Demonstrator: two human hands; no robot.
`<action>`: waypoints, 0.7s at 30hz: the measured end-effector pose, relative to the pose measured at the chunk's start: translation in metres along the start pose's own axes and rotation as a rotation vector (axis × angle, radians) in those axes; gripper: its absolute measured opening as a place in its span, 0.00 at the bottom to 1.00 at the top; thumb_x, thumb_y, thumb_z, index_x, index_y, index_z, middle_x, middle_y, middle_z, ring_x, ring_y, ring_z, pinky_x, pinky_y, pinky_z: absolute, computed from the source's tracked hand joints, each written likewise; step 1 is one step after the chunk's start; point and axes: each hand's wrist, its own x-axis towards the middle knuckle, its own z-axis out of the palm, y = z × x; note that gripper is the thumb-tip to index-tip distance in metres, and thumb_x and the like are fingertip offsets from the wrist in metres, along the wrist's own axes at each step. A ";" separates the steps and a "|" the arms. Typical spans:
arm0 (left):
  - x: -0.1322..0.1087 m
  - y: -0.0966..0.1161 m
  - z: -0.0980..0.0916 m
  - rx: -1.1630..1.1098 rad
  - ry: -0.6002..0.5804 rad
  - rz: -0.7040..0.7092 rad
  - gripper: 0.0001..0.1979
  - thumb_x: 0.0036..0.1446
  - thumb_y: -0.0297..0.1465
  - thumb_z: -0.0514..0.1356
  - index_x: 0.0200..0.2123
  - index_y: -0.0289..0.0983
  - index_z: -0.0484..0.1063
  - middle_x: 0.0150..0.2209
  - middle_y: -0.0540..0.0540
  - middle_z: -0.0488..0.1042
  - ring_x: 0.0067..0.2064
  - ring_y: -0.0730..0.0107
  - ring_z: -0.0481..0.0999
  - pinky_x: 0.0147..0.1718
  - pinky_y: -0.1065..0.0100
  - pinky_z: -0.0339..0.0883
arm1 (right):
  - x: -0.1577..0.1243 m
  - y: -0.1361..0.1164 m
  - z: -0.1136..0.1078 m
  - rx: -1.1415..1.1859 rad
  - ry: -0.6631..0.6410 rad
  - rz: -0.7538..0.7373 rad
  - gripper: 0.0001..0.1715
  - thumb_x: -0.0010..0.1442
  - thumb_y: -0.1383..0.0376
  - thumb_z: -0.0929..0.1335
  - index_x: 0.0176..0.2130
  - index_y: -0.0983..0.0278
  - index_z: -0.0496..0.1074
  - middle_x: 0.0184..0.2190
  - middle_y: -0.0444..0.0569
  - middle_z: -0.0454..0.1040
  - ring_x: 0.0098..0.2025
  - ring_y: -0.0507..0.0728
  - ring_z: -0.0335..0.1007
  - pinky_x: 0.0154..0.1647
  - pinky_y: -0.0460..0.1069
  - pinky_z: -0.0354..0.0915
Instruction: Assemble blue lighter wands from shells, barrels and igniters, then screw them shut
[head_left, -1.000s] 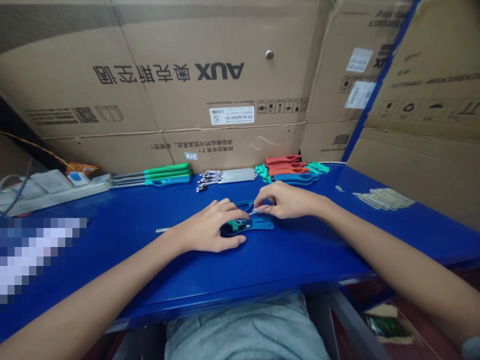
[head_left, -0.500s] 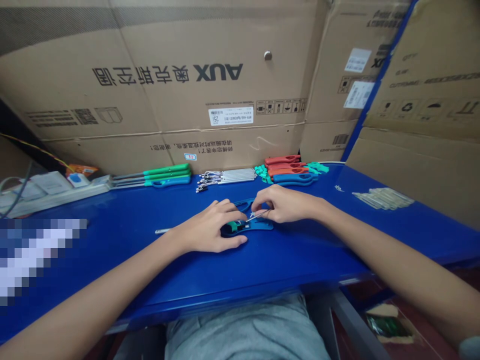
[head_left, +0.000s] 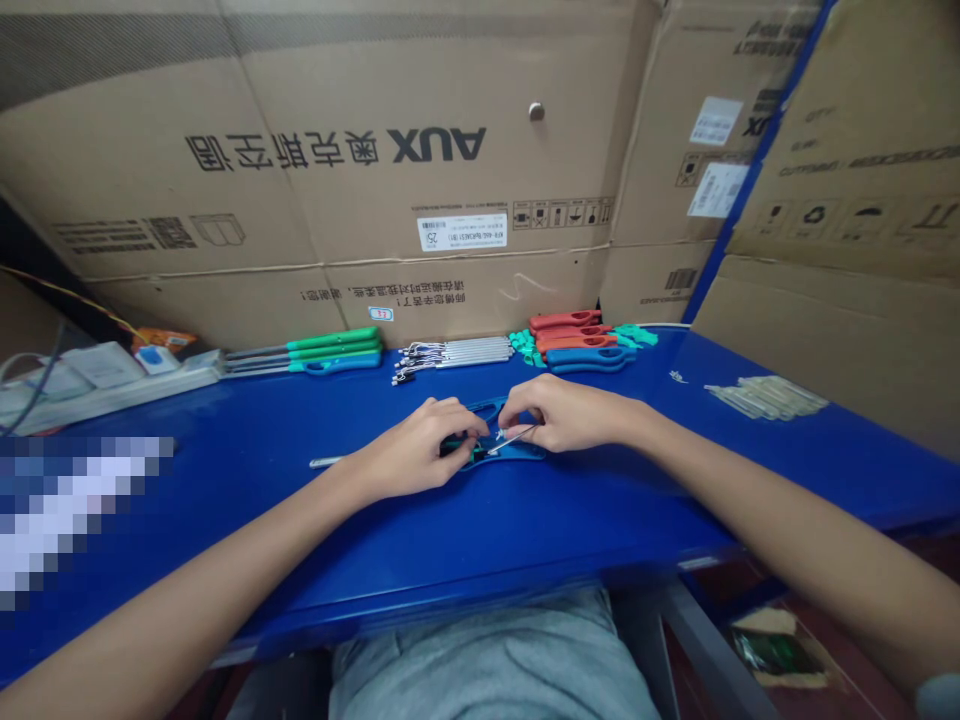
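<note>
Big brown cardboard cartons [head_left: 300, 180] wall off the back of this blue-topped workbench [head_left: 600, 545]. Dead centre is a curved blue plastic handle shell [head_left: 525, 452], and the two hands are together over it. The left hand [head_left: 416, 445] is clamped on its green insert [head_left: 457, 448], seemingly to steady it, while the right hand [head_left: 570, 415] pinches a thin silver metal rod [head_left: 517, 437] against it. Behind the shell sit three long green-handled metal-shafted pieces [head_left: 334, 350], to the left, and three red handles [head_left: 574, 331] plus two blue ones [head_left: 589, 358], to the right, lined up like a kit. Exact fit's hidden by fingers.
</note>
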 end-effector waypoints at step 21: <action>-0.001 -0.006 0.007 -0.043 0.101 -0.026 0.08 0.60 0.27 0.56 0.44 0.40 0.67 0.36 0.52 0.76 0.37 0.71 0.75 0.42 0.66 0.65 | 0.003 -0.003 0.010 -0.059 0.076 -0.110 0.11 0.60 0.72 0.66 0.40 0.67 0.77 0.36 0.51 0.75 0.36 0.54 0.70 0.39 0.47 0.62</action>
